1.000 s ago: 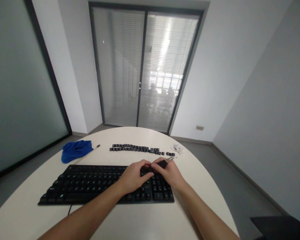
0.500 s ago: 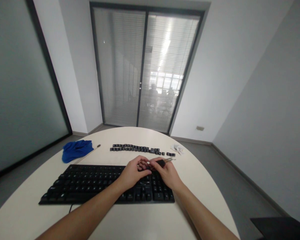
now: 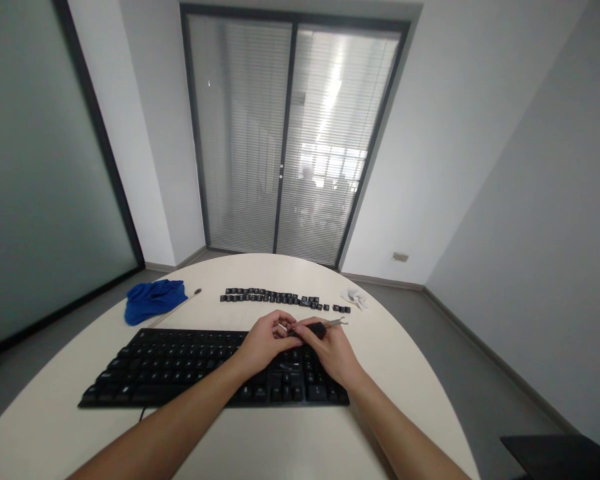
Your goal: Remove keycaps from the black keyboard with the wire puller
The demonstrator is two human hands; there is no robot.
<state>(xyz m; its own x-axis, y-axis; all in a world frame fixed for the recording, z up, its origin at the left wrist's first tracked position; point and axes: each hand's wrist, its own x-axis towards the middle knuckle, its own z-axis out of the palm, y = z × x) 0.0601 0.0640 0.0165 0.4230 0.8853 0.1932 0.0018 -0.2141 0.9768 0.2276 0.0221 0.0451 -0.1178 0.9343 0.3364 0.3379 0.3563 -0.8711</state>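
A black keyboard point(image 3: 180, 363) lies across the table in front of me. Over its right part my left hand point(image 3: 263, 343) is closed, its thumb and fingers pinched together; whatever sits between them is too small and hidden to name. Close against it, my right hand point(image 3: 336, 355) grips a keycap puller point(image 3: 319, 329) by its black handle, with the thin wire prongs sticking out to the right. The fingertips of both hands meet or nearly meet above the keys. Beyond the keyboard, several loose black keycaps point(image 3: 260, 297) stand in two rows.
A crumpled blue cloth point(image 3: 155, 300) and a thin-handled brush point(image 3: 184, 301) lie at the far left of the round-edged table point(image 3: 260, 443). White crumpled tissue point(image 3: 355, 298) is at the far right. A cable point(image 3: 142, 415) leaves the keyboard's near edge. A dark chair-like shape point(image 3: 560, 457) stands lower right.
Both hands have shifted slightly to the left, staying together. The puller's prongs have moved a little left and down. Everything else on the table stays in place.
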